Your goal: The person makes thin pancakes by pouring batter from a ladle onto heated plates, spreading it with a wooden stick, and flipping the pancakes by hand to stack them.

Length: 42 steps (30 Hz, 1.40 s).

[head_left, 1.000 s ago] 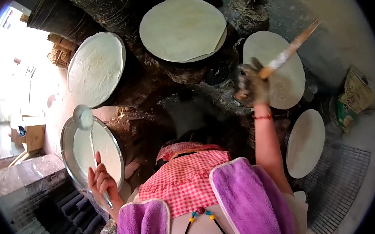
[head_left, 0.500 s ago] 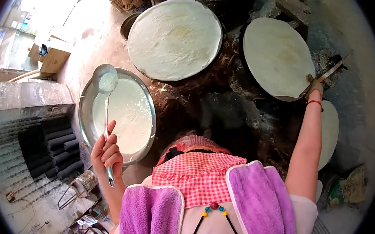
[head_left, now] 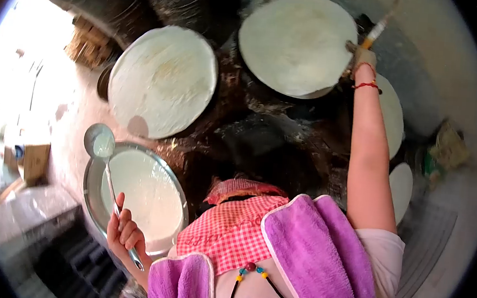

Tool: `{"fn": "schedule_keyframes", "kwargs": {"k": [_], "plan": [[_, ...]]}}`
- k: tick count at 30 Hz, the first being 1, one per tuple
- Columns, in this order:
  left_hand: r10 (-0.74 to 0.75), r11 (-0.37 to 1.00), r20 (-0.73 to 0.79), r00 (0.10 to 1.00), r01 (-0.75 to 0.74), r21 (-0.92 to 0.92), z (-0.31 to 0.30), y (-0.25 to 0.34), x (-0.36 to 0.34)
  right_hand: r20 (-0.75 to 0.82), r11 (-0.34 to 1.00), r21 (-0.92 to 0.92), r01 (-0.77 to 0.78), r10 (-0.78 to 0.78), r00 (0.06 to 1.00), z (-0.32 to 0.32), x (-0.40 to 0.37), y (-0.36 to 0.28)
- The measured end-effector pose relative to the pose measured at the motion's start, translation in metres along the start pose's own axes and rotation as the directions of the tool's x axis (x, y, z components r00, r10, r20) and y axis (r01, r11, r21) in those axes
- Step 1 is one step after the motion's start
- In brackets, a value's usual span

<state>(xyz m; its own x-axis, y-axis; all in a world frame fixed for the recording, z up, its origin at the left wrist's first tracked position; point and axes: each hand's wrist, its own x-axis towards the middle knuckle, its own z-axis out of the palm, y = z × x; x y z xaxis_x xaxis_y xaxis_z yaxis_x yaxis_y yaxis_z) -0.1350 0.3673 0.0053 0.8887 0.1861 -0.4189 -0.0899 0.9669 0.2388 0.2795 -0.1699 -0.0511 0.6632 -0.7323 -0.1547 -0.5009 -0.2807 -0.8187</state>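
My left hand (head_left: 125,235) is closed round the metal handle of a ladle (head_left: 100,141). Its bowl, with some pale batter in it, is raised by the far-left rim of a wide metal basin (head_left: 90,202) of white batter. At the upper right, my right hand (head_left: 363,59), in a dirty glove, is at the edge of a round griddle covered by a pale sheet (head_left: 297,44). It is closed on a long thin tool (head_left: 377,32) with an orange-brown part, pointing up and right; its tip is blurred. Another round pale sheet (head_left: 162,81) covers the left griddle.
More pale round sheets (head_left: 391,113) lie beyond my right forearm. Dark drums (head_left: 104,4) and stacked brown pieces (head_left: 90,42) stand at the far left. A cardboard box (head_left: 34,161) is on the left, above black ridged objects (head_left: 78,262). A crumpled sack (head_left: 449,146) lies at right.
The view has turned, shifting both griddles left in the picture. My left hand still holds the ladle near the basin, and my right hand keeps the thin tool at the right griddle's edge.
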Motion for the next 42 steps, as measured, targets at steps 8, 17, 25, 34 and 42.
{"fn": "schedule_keyframes", "kwargs": {"k": [8,17,25,34,42], "plan": [[-0.37,0.878,-0.01,0.929,0.353,0.323,0.005,-0.023,0.08,0.005,0.867,0.495,-0.053,0.059,0.998,-0.159,-0.111,0.054],[-0.846,0.485,-0.006,0.534,0.774,0.408,0.068,-0.104,0.054,-0.477,0.907,0.363,-0.216,0.379,0.793,-0.53,-0.337,0.215],[-0.975,0.182,-0.093,0.202,0.966,0.181,0.067,-0.192,-0.057,-0.726,0.881,0.149,-0.448,0.405,0.556,-0.82,-0.581,0.322],[-0.982,-0.181,-0.077,-0.172,0.975,0.132,0.054,-0.329,-0.157,-0.869,0.535,-0.485,-0.692,-0.203,0.452,-0.909,-0.619,0.442],[-0.991,0.016,-0.121,0.064,0.934,0.358,0.094,-0.338,-0.211,-0.882,0.593,-0.36,-0.72,0.036,0.47,-0.741,-0.607,0.609]]}}
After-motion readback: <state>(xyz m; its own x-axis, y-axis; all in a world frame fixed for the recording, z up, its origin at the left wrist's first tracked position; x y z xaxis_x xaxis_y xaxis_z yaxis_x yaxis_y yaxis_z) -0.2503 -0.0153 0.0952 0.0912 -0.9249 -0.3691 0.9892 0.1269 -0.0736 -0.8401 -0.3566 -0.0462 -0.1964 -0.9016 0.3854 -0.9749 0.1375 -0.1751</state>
